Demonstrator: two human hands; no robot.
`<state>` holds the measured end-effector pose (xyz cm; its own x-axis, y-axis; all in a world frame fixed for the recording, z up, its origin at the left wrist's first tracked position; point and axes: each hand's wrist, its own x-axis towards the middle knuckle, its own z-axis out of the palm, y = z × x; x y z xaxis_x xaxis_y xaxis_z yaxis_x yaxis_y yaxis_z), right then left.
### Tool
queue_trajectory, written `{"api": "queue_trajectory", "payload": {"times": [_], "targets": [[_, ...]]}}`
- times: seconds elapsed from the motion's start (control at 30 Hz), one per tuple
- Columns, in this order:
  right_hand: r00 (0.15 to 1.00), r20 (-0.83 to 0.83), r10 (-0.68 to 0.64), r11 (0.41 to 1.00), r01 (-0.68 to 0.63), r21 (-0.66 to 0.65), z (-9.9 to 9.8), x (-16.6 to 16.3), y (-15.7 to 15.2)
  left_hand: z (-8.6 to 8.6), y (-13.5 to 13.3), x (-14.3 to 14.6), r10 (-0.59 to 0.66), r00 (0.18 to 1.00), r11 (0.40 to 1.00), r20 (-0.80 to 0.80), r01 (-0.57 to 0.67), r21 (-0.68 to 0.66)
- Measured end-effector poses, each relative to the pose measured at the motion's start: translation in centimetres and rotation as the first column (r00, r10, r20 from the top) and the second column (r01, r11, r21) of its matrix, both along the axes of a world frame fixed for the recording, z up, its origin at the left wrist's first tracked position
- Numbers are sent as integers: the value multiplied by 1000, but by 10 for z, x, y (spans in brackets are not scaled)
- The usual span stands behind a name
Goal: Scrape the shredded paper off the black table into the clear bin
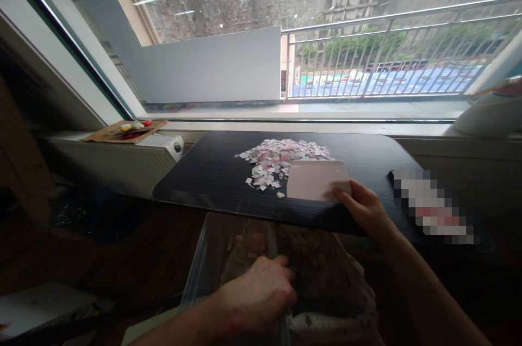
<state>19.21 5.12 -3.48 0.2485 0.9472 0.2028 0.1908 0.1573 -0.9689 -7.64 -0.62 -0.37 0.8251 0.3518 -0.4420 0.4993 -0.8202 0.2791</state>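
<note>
My right hand (365, 205) pinches the right edge of a pale pink flat scraper (312, 180) with rounded corners. The scraper is tilted up on the black tabletop (204, 172), against the near right side of a loose heap of small white and pink paper-like squares (277, 155). Below the table's front edge, my left hand (265, 286) has its fingers curled over the right rim of a clear plastic box (204, 259). The fingertips are partly hidden, and the box's contents are dim.
A blurred-out flat object (432, 207) lies at the table's right end. To the left, a radiator (122, 164) carries brown paper (106, 133) with small colourful items. A large window with a railing (391, 57) outside stands behind. A pale cloth bag (362, 286) is beside the box.
</note>
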Motion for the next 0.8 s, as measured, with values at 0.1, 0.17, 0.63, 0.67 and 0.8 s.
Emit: {"api": "queue_trajectory", "payload": {"times": [0.1,0.17,0.63,0.67,0.8], "targets": [[1000,19,11,1000,-11,0,1,-7,4,-2,0,0,-8,1000,1000,7,8,3],[999,40,16,1000,-16,-6,5,-13,8,-2,0,0,-11,1000,1000,9,11,14],[975,92,-201,979,204,-22,20,-21,5,-3,1,1,-24,999,1000,24,23,18],[975,90,-201,979,203,-16,20,-22,5,-3,1,1,-26,999,1000,28,26,17],[986,124,-114,993,116,-10,20,-22,2,-3,1,0,-25,998,999,51,23,26]]}}
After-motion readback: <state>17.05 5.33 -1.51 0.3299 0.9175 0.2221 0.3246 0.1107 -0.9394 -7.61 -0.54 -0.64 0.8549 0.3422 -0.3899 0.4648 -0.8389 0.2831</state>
